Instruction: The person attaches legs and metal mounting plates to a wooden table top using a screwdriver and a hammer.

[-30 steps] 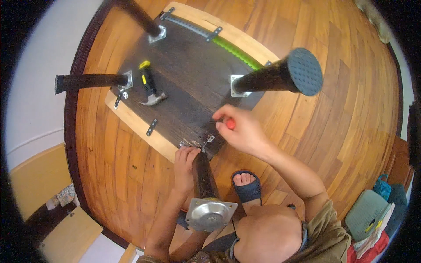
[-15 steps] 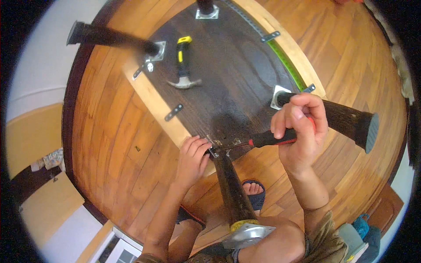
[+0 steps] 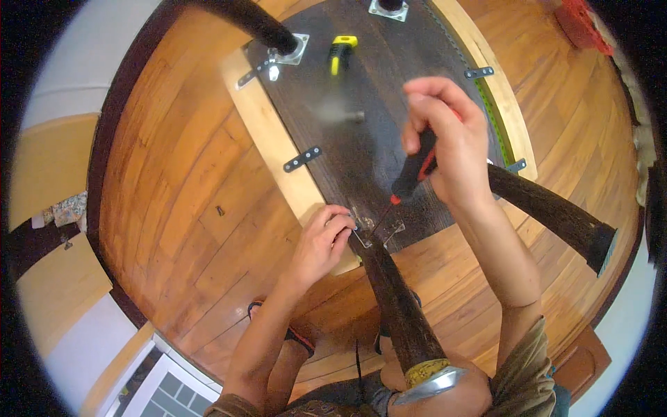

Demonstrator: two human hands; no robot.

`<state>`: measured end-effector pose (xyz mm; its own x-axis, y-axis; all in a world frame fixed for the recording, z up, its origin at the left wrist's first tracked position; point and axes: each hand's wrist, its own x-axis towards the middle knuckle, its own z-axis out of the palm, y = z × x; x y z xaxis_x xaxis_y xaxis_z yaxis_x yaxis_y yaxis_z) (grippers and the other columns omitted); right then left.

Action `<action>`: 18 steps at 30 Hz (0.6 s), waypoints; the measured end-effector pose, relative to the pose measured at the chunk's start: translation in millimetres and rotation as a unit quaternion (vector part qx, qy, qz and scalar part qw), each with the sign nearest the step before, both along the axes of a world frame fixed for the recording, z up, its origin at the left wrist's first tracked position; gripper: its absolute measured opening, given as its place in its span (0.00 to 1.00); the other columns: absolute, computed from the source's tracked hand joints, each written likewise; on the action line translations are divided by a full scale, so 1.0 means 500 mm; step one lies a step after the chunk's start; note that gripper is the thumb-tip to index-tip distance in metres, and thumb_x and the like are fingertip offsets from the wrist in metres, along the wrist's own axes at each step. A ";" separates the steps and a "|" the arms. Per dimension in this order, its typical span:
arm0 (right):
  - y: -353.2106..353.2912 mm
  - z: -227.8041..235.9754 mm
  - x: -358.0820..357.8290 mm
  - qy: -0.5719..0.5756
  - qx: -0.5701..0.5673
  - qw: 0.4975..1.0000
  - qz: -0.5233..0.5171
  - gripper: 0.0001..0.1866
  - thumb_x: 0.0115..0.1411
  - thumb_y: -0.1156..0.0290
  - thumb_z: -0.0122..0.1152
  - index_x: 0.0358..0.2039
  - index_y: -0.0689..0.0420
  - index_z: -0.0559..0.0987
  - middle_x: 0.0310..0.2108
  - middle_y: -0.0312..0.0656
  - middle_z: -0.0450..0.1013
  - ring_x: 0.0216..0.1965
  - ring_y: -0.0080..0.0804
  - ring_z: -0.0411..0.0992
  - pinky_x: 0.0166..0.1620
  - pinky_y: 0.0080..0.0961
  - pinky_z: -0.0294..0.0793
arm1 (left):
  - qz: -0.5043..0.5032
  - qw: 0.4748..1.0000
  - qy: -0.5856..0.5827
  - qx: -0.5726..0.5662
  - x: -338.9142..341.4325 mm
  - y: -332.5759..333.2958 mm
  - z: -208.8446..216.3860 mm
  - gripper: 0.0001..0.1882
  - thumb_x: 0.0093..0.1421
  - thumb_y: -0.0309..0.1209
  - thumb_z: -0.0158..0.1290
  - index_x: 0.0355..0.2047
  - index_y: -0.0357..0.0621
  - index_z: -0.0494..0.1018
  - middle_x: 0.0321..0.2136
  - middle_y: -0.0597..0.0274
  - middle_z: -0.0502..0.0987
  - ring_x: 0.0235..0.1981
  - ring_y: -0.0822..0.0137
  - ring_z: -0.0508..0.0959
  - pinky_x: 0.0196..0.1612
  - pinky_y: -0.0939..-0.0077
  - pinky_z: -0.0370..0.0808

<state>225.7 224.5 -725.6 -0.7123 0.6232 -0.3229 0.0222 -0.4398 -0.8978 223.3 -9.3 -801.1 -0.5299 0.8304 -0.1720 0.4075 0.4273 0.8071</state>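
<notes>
My right hand (image 3: 455,149) is wrapped round the black and red handle of a screwdriver (image 3: 415,167). The shaft slants down toward the metal corner plate (image 3: 393,232) at the foot of the nearest dark table leg (image 3: 399,299); whether its tip touches anything is unclear. Beside that foot, my left hand (image 3: 323,243) presses its curled fingers together at the end of the pale wood strip (image 3: 278,163). What those fingers pinch is mostly hidden. Both hands are over an upturned dark tabletop (image 3: 389,153).
A claw hammer (image 3: 342,55) with a black and yellow handle lies on the tabletop. Dark mending plates (image 3: 303,159) bridge the strip and tabletop. Other legs (image 3: 556,212) stick up and outward. A small dark piece (image 3: 220,210) lies on the wooden floor (image 3: 187,257).
The screwdriver has swung from nearly level to a steep slant, my right hand rising with it. My left hand stays at the corner. The whole view has shifted.
</notes>
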 end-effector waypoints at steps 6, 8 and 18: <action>0.000 -0.054 -0.106 -0.061 0.010 0.996 0.067 0.08 0.53 0.74 0.55 0.31 0.64 0.74 0.16 0.37 0.67 0.12 0.23 0.65 0.17 0.20 0.60 | 0.078 0.993 -0.080 0.037 0.012 -0.009 -0.030 0.07 0.50 0.18 0.52 0.31 0.40 0.71 0.38 0.57 0.71 0.41 0.60 0.73 0.42 0.73 0.73; -0.007 -0.060 -0.132 -0.098 0.025 0.990 0.100 0.08 0.54 0.74 0.51 0.34 0.63 0.73 0.18 0.35 0.64 0.15 0.24 0.63 0.19 0.20 0.61 | 0.097 0.988 -0.100 0.060 0.014 -0.013 -0.037 0.08 0.49 0.18 0.52 0.31 0.40 0.71 0.38 0.56 0.71 0.41 0.61 0.73 0.42 0.73 0.72; -0.028 -0.107 -0.158 -0.123 0.003 0.985 0.121 0.06 0.52 0.74 0.55 0.26 0.64 0.73 0.16 0.37 0.66 0.12 0.25 0.64 0.16 0.24 0.63 | 0.107 0.986 -0.099 0.082 0.021 -0.020 -0.049 0.09 0.49 0.16 0.50 0.31 0.40 0.71 0.39 0.57 0.70 0.41 0.62 0.73 0.42 0.74 0.73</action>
<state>146.6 210.3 -779.1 -0.7407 0.4467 -0.5018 0.3439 -0.3895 -0.8544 233.9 -19.5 -825.8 -0.6652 0.7291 -0.1612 0.1508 0.3426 0.9273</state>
